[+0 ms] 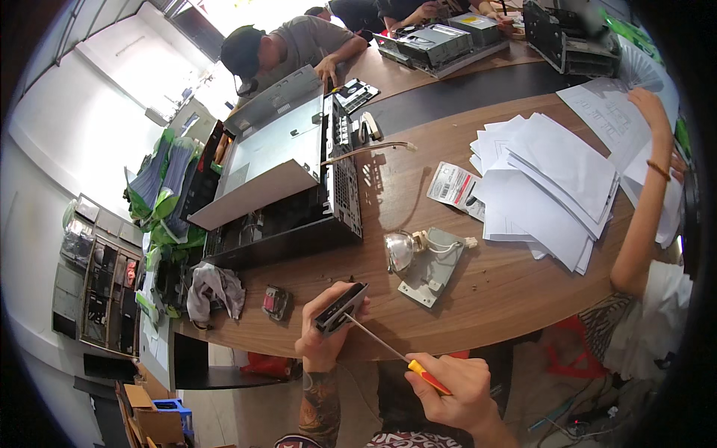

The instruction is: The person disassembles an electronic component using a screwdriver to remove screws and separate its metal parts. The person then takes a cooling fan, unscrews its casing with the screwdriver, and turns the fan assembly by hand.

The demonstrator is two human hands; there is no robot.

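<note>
My left hand (320, 340) is closed around a small flat rectangular part (341, 309) with a dark edge and a grey face, raised at the table's front edge. In my right hand (463, 392) is a screwdriver (428, 375) with a yellow and red handle. Its long shaft slants up to the left, and the tip meets the part's face; a screw there is too small to make out. Beyond my hands, a glass reflector lamp (401, 252) with white wires lies on a grey metal plate (433, 270). To the left sits a small dark block with a reddish face (277, 302).
A large black device casing (299, 235) with its lid raised stands at the left, beside a grey cloth (215, 293). Stacked white papers (549, 187) and a printed packet (454, 188) lie right. Another person's arm (648, 201) reaches in there; people work across the table.
</note>
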